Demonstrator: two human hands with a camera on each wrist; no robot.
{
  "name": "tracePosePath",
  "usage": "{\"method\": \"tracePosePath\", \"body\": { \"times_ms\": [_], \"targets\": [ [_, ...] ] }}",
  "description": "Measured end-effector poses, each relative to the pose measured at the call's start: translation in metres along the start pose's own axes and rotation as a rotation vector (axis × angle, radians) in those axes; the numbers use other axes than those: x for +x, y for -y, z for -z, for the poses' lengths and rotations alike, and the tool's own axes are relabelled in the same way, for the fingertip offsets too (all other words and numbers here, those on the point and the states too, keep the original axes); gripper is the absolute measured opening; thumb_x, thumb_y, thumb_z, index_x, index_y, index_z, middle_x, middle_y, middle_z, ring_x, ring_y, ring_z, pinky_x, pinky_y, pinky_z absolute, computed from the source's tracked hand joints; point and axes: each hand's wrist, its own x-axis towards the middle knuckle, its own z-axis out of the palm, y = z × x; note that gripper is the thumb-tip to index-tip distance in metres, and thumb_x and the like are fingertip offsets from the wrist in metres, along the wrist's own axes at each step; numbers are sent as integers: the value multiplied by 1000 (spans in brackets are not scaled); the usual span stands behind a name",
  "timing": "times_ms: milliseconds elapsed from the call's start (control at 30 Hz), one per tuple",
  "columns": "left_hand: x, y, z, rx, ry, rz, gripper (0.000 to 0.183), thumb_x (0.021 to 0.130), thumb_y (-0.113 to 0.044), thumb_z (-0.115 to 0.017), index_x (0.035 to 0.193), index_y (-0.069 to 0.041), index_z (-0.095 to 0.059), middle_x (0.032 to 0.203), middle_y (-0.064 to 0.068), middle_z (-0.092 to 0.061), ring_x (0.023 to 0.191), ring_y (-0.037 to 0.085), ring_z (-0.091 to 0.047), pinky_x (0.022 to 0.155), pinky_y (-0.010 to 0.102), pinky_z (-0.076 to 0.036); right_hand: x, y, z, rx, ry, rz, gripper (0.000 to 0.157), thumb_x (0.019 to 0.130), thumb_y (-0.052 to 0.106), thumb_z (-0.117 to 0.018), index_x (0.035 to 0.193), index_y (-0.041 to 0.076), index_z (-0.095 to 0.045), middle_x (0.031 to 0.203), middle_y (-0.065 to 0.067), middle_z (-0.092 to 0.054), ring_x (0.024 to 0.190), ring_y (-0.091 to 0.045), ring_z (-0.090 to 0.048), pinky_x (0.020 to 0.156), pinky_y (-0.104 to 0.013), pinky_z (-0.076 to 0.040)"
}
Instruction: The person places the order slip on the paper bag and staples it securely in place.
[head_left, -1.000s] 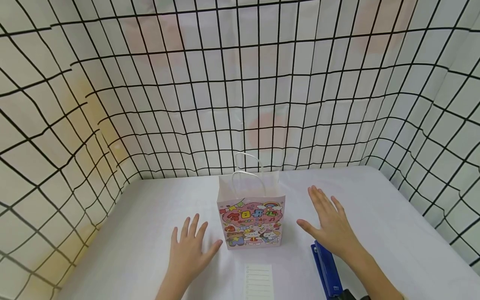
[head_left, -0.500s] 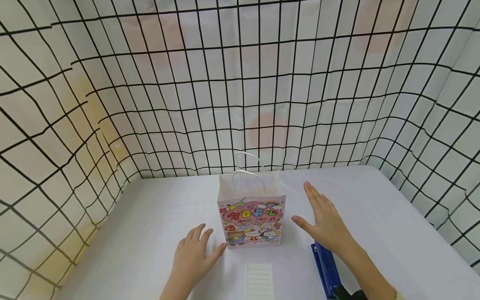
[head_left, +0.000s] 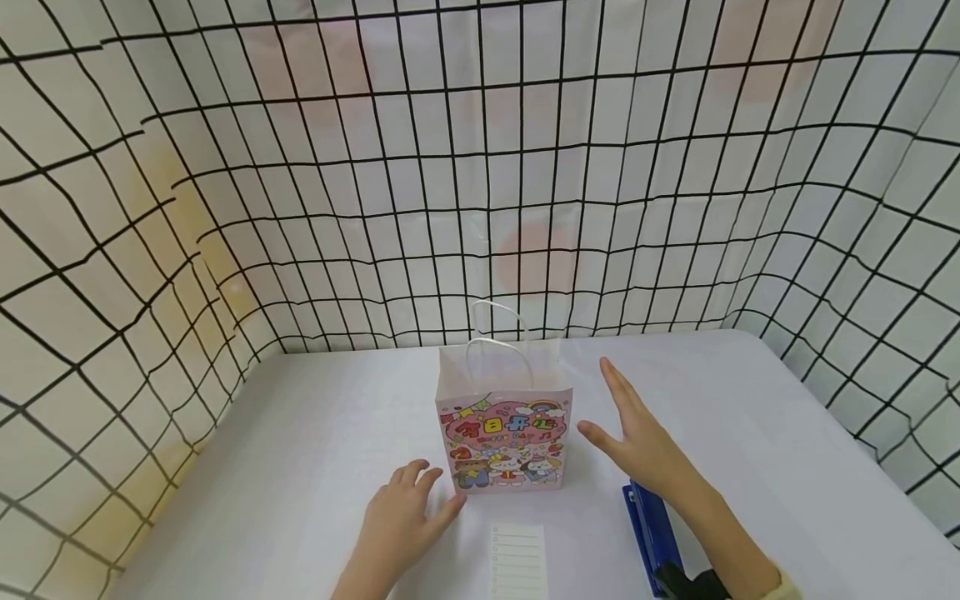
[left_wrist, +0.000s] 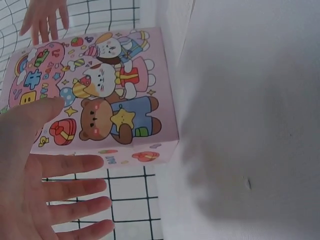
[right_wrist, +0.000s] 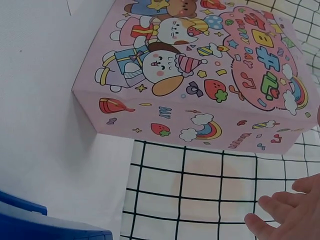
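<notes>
Gift bag of pink, cartoon-printed paper (head_left: 504, 442) stands unheld on white-covered desk (head_left: 262, 475)

Upright near the middle of the desk, the bag has not shifted over the past second; what we see changed are the hands. The left hand (head_left: 401, 512) has come in towards the bag's lower left corner, its grip slack and curled round nothing. From the left wrist we see the thumb (left_wrist: 35, 117) across the front and the fingers along the left side; whether they touch the paper, we cannot tell. The right hand (head_left: 643, 437) has edged inward too, apart from the upper right edge, fingers extended, grip empty. As we judge it, the bag is now flanked on both sides, yet neither grip has it. Before it lies a white rectangular slip of ruled paper (head_left: 517, 558); near the right wrist, a long, blue, stapler-like tool (head_left: 654, 533). We see no fingers on either.
</notes>
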Motion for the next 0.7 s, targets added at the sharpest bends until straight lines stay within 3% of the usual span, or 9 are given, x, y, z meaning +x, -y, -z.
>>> {"method": "tracePosePath", "body": {
  "times_ms": [367, 700],
  "targets": [
    [0, -9, 1, -24, 28, -50, 48, 81, -51, -56, 101, -9, -66, 103, 5, -62, 92, 22, -60, 64, 37, -51, 7, 4, -4, 71, -3, 15, 86, 85, 38, -59, 147, 15, -4, 150, -19, -16, 134, -43, -24, 92, -69, -27],
    [3, -17, -5, -37, 46, -96, 41, 81, -45, -59, 99, -9, -67, 98, 3, -63, 86, 20, -61, 64, 34, -51, 14, 8, -7, 97, 3, 48, 86, 85, 38, -60, 147, 15, -5, 151, -18, -15, 135, -42, -22, 94, -68, -27]
  ]
}}
